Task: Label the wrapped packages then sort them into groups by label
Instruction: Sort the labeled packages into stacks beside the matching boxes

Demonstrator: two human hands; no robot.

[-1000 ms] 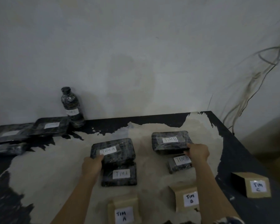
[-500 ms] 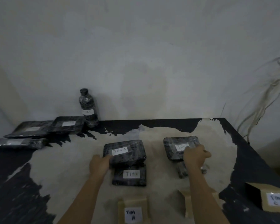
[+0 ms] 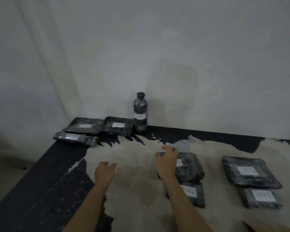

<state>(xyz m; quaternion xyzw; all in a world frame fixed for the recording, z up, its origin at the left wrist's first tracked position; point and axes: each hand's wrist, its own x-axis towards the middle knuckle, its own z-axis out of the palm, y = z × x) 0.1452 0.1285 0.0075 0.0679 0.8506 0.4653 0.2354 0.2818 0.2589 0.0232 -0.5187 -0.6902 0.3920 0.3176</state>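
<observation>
Several black wrapped packages with white labels lie on the table (image 3: 134, 195). Two stacked packages (image 3: 190, 169) sit at centre right, and my right hand (image 3: 167, 163) is over the left end of the upper one, fingers loosely curled; whether it touches is unclear. Two more stacked packages (image 3: 249, 173) lie further right. My left hand (image 3: 105, 171) hovers over bare table with relaxed fingers, holding nothing. At the far left corner lie three flat packages (image 3: 117, 126) and a wrapped, labelled bottle (image 3: 140, 113) stands upright by the wall.
The table's dark left edge (image 3: 40, 173) drops to the floor. A wall runs right behind the bottle. A brown cardboard corner (image 3: 258, 227) shows at the bottom right.
The view has swung left. My left hand has let go of the centre stack and moved left over bare table. My right hand has left the right stack and now sits over the centre stack.
</observation>
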